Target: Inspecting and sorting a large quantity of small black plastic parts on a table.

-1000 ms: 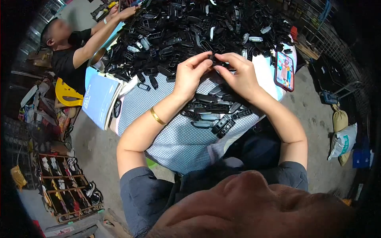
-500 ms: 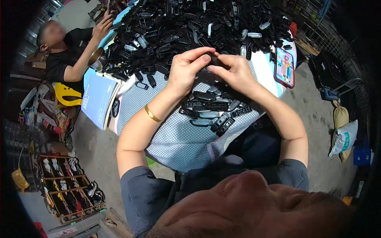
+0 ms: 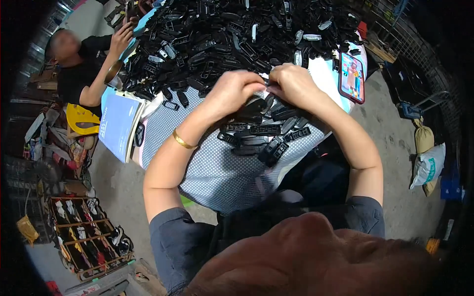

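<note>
Glossy black plastic parts (image 3: 232, 34), dotted cloth (image 3: 217, 172)

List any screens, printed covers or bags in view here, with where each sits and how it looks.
Phone: on the table's right edge, beside the pile of black parts; upright rectangle, red case, lit colourful screen.
Booklet: hanging off the table's left edge; blue cover with pale print.
Sack: on the floor at right; white with green marking.
Tan bag: just behind the sack; tied top.

One head-worn fisheye looks steeply down, close over the table (image 3: 217, 172); its dark, bent rim probably hides the surroundings.
</note>
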